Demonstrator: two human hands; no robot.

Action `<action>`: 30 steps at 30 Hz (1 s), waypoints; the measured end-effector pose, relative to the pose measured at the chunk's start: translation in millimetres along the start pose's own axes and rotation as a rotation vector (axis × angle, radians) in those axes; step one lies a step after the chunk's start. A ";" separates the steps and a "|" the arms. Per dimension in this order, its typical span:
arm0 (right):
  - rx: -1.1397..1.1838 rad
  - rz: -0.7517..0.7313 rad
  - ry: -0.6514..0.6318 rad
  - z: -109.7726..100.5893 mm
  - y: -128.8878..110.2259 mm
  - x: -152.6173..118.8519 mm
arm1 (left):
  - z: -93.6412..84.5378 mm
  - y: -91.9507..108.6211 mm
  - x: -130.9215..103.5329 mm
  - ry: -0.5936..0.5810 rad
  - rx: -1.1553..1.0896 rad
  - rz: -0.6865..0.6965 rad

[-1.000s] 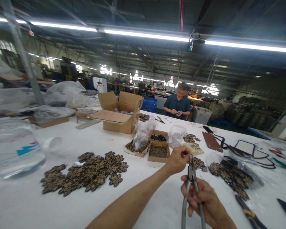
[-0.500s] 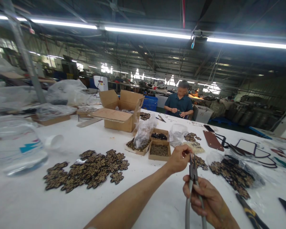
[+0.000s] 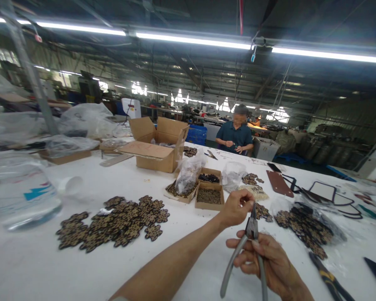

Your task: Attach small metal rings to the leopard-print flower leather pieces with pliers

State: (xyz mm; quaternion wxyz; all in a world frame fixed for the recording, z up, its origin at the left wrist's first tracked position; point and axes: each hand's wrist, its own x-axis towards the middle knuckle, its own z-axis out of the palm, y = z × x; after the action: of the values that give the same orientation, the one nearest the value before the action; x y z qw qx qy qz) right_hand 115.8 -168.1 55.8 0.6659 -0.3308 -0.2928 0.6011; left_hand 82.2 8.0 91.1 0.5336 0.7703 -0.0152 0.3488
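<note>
My right hand (image 3: pixel 266 259) holds long-nosed pliers (image 3: pixel 252 230) with grey handles spread apart, their jaws pointing up. At the tip of the jaws, the thumb and fingertips of my left hand (image 3: pixel 238 207) are pinched together; what they hold is too small to make out. Just behind my left hand stands a small box of brass-coloured studs (image 3: pixel 209 195). A few flower-shaped patterned pieces (image 3: pixel 262 212) lie beyond the pliers, and a large pile of the same pieces (image 3: pixel 122 223) is on the left.
An open cardboard box (image 3: pixel 156 146) stands behind the small boxes. At left is a clear water jug (image 3: pixel 25 194). Yellow-and-black pliers (image 3: pixel 327 276) and a bagged pile of pieces (image 3: pixel 303 228) lie at right. Across the white table (image 3: pixel 188 259) sits a person (image 3: pixel 235 136).
The handles of the pliers have spread wider, the left one swinging out to the left. My right hand's fingers have loosened and extended leftward. My left hand is nearly still.
</note>
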 end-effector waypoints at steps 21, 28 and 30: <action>0.003 -0.119 -0.035 1.0 2.9 4.5 | -2.4 9.4 -1.3 0.044 0.135 0.093; 0.004 -0.085 -0.018 8.7 -0.5 -1.0 | 3.1 -1.4 3.0 0.031 -0.326 -0.154; 0.010 -0.074 -0.012 11.6 -2.1 -2.3 | 4.7 -5.3 3.9 -0.004 -0.516 -0.258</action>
State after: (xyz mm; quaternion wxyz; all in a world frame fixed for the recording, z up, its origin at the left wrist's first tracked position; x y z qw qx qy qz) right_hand 107.7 -169.5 64.6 0.6876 -0.3130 -0.3058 0.5794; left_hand 89.7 7.7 88.1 0.7518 0.6054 -0.0063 0.2613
